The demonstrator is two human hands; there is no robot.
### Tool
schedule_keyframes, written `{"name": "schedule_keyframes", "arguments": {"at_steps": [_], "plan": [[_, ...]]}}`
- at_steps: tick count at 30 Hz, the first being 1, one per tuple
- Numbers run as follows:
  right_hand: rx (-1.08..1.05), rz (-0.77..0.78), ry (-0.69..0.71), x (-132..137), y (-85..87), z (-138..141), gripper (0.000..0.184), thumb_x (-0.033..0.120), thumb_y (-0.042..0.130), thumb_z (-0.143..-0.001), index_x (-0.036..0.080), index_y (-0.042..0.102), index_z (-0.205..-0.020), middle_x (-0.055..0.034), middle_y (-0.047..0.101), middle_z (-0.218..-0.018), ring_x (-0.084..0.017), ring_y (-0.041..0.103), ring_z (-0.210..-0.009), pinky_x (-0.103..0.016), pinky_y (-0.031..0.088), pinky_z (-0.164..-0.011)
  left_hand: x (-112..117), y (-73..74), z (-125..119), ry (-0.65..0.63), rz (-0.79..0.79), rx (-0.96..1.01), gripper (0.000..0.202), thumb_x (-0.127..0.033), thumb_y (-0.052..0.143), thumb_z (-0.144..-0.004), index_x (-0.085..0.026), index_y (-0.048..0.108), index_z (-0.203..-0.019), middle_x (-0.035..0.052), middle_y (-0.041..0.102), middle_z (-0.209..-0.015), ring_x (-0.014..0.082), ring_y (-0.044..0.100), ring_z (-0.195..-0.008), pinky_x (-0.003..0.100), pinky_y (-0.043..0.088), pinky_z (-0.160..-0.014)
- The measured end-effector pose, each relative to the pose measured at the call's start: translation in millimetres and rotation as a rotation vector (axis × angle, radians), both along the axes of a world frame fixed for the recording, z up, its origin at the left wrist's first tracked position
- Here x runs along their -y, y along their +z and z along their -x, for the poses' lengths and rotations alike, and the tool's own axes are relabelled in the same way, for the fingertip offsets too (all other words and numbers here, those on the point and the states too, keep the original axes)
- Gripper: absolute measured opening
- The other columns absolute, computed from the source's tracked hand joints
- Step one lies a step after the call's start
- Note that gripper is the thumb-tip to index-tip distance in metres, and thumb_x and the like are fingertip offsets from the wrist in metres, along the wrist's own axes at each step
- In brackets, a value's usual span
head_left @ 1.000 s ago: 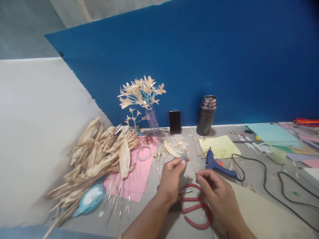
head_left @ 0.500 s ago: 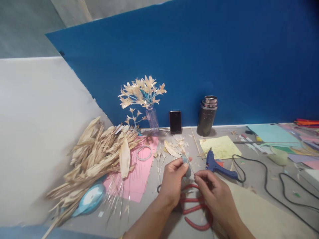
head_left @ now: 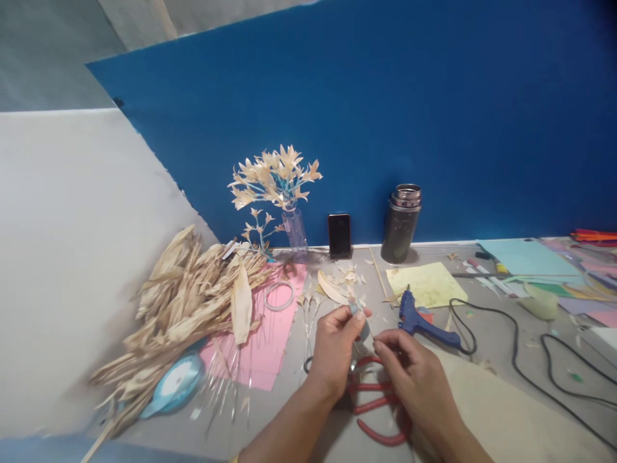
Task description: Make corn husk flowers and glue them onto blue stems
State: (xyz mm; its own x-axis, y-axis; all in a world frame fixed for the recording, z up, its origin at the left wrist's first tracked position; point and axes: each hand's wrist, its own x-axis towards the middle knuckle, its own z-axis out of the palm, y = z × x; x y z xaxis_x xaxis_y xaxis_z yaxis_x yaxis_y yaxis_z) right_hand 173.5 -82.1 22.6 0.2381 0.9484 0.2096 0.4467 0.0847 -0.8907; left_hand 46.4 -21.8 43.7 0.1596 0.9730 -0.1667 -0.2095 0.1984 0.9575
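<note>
My left hand [head_left: 333, 347] is closed in a pinch on a strip of pale blue ribbon [head_left: 354, 309] at the head of a small dried-husk flower. From there a thin wire stem [head_left: 371, 330] runs down to my right hand [head_left: 413, 366], whose thumb and fingertips pinch its lower end. Exactly how the ribbon lies on the stem is partly hidden by the left fingers. Under and between both hands lie red-handled pliers or cutters [head_left: 380, 406] and scissors-like red loops, partly covered. Several husk flowers on wires [head_left: 308, 305] rest left of my hands.
Dried corn husks [head_left: 187, 302] pile on the left beside a blue ribbon roll [head_left: 176, 384] and pink paper [head_left: 279, 341]. Behind stand a vase [head_left: 295, 231] of husk flowers, a phone [head_left: 339, 236] and a flask [head_left: 402, 225]. A blue glue gun [head_left: 427, 321] trails its cord right.
The blue strip at my left fingertips has turned, showing less of its length, and more of the flower's tip shows. My right hand has shifted very slightly left.
</note>
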Motion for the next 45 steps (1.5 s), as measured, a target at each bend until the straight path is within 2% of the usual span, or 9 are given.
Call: {"name": "schedule_keyframes", "arguments": {"at_steps": [4, 11, 16, 21, 27, 32, 37, 41, 45], "plan": [[-0.021, -0.022, -0.001, 0.6, 6.1, -5.8, 0.025, 0.04, 0.056, -0.09, 0.021, 0.07, -0.08, -0.0022, 0.072, -0.073, -0.018, 0.065, -0.063, -0.025, 0.049, -0.06, 0.4, 3.0, 1.4, -0.015, -0.021, -0.047, 0.028, -0.042, 0.075, -0.076, -0.015, 0.079, -0.083, 0.0019, 0.063, -0.07, 0.0111, 0.046, -0.064, 0.024, 0.037, -0.063], [-0.069, -0.05, -0.039, -17.1, 26.5, -21.7, 0.027, 0.044, 0.058, -0.088, 0.022, 0.073, -0.081, -0.0034, 0.073, -0.08, -0.02, 0.065, -0.074, -0.027, 0.05, -0.067, 7.3, 11.8, -1.4, -0.172, 0.055, -0.015, 0.027, -0.039, 0.07, -0.076, -0.012, 0.072, -0.078, 0.0035, 0.063, -0.067, 0.0127, 0.051, -0.061, 0.025, 0.039, -0.06], [-0.109, -0.035, 0.028, -27.6, 26.3, -19.1, 0.029, 0.045, 0.058, -0.087, 0.021, 0.072, -0.081, -0.0038, 0.071, -0.077, -0.021, 0.064, -0.074, -0.03, 0.049, -0.068, 9.3, 11.6, -3.0, -0.208, -0.007, -0.091, 0.026, -0.038, 0.066, -0.077, -0.014, 0.063, -0.066, 0.0001, 0.055, -0.06, 0.0109, 0.044, -0.056, 0.025, 0.034, -0.056], [-0.144, -0.041, 0.005, -27.4, 22.5, -15.2, 0.026, 0.043, 0.061, -0.084, 0.02, 0.069, -0.075, -0.0021, 0.066, -0.07, -0.019, 0.06, -0.064, -0.029, 0.046, -0.061, 7.7, 8.6, -3.7, -0.233, -0.067, -0.183, 0.026, -0.033, 0.061, -0.08, -0.015, 0.059, -0.061, 0.0004, 0.055, -0.059, 0.0126, 0.047, -0.058, 0.026, 0.036, -0.059], [-0.062, -0.132, -0.011, -24.7, 21.4, -13.2, 0.023, 0.038, 0.061, -0.087, 0.02, 0.07, -0.075, -0.0019, 0.063, -0.07, -0.017, 0.055, -0.061, -0.028, 0.043, -0.057, 7.5, 5.7, -5.8, -0.176, -0.29, -0.393, 0.028, -0.026, 0.054, -0.087, -0.017, 0.055, -0.061, -0.0027, 0.047, -0.058, 0.0124, 0.043, -0.06, 0.025, 0.033, -0.058], [-0.056, -0.148, -0.01, -23.5, 19.9, -11.8, 0.023, 0.036, 0.059, -0.089, 0.02, 0.072, -0.079, -0.0032, 0.065, -0.072, -0.019, 0.058, -0.064, -0.029, 0.044, -0.059, 9.6, -1.2, -4.7, -0.082, -0.636, -0.693, 0.025, -0.015, 0.048, -0.092, -0.018, 0.056, -0.069, 0.0006, 0.054, -0.07, 0.0148, 0.051, -0.069, 0.027, 0.036, -0.065], [-0.087, -0.117, -0.023, -22.0, 20.8, -12.3, 0.024, 0.039, 0.06, -0.087, 0.021, 0.074, -0.08, -0.0045, 0.069, -0.077, -0.021, 0.062, -0.071, -0.03, 0.047, -0.062, 13.8, -11.1, -6.7, -0.025, -0.87, -0.952, 0.026, -0.014, 0.041, -0.097, -0.018, 0.061, -0.082, 0.0041, 0.057, -0.076, 0.0171, 0.053, -0.068, 0.029, 0.037, -0.063], [-0.129, -0.062, -0.062, -23.3, 20.6, -12.7, 0.026, 0.044, 0.064, -0.084, 0.02, 0.073, -0.077, -0.0037, 0.069, -0.075, -0.019, 0.059, -0.064, -0.029, 0.047, -0.058, 18.6, -12.2, -11.2, -0.008, -0.922, -1.032, 0.027, -0.013, 0.038, -0.098, -0.017, 0.064, -0.09, 0.0066, 0.06, -0.081, 0.0187, 0.052, -0.067, 0.031, 0.036, -0.061], [-0.144, -0.089, -0.034, -22.9, 18.6, -13.8, 0.024, 0.041, 0.063, -0.085, 0.021, 0.074, -0.079, -0.0045, 0.071, -0.078, -0.022, 0.064, -0.073, -0.029, 0.049, -0.064, 17.6, -5.2, -12.6, -0.086, -0.753, -0.81, 0.026, -0.015, 0.041, -0.096, -0.017, 0.066, -0.088, 0.0062, 0.061, -0.083, 0.0187, 0.056, -0.075, 0.03, 0.04, -0.068]]}}
